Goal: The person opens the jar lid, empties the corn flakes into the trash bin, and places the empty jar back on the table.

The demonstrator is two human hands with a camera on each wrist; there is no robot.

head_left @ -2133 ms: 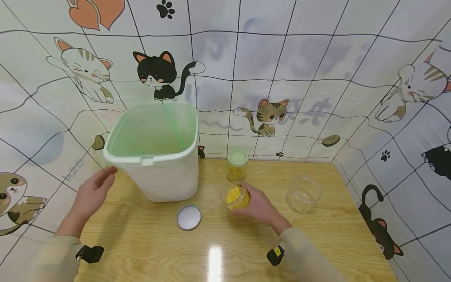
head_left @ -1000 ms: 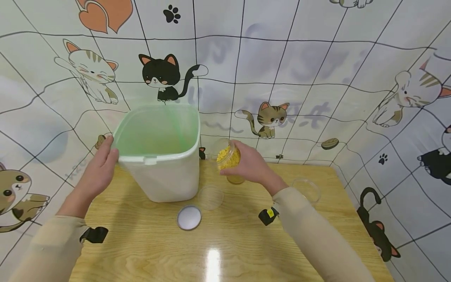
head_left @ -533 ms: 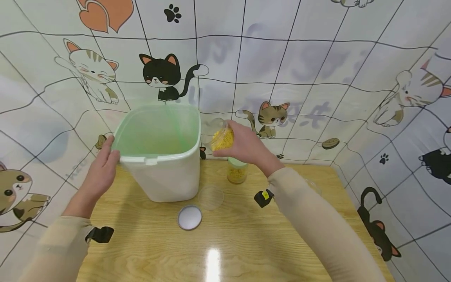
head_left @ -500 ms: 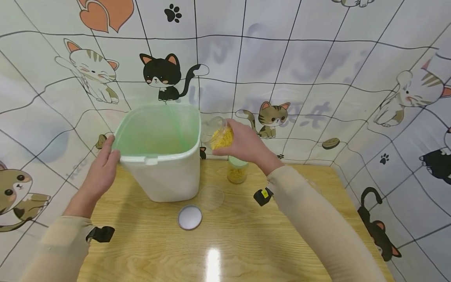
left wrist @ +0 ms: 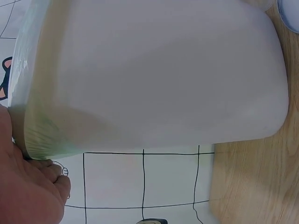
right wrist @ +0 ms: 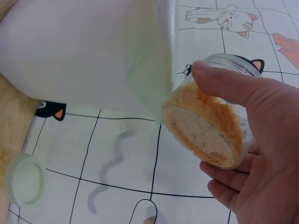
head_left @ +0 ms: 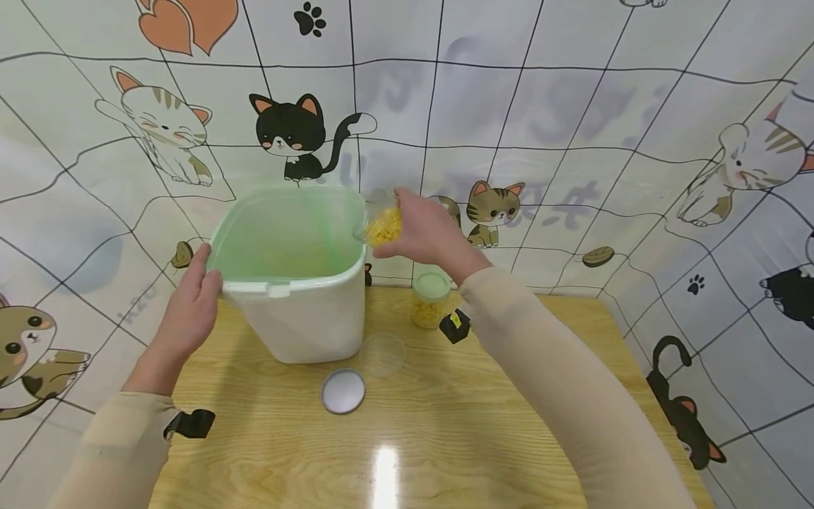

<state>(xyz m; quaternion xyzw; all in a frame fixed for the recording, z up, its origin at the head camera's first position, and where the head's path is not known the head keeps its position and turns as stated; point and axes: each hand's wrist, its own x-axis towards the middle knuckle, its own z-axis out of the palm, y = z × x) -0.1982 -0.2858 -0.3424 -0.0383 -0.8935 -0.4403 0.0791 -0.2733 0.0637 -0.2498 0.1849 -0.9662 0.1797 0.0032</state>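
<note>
In the head view a white trash bin (head_left: pixel 305 322) lined with a pale green bag (head_left: pixel 280 237) stands on the table. My left hand (head_left: pixel 187 314) grips its left rim; the left wrist view shows fingers bent against the bag-covered edge. My right hand (head_left: pixel 427 230) holds a clear jar (head_left: pixel 384 226) of small yellow pieces at the bin's right rim. The jar is tilted, its mouth towards the bin. In the right wrist view, the jar's base (right wrist: pixel 201 133) faces the camera, thumb on one side and fingers on the other. Yellow pieces are inside the jar.
A small jar with a green lid (head_left: pixel 430 300) and yellow contents stands right of the bin. A clear round disc (head_left: pixel 382 355) and a round white lid (head_left: pixel 343 391) lie on the wooden table (head_left: pixel 286 452). Cat-printed sheeting (head_left: pixel 394 106) rises behind.
My right hand has lifted the jar from the table, up and left to the bin's rim, tilting it further. My left hand has moved up onto the bin's rim.
</note>
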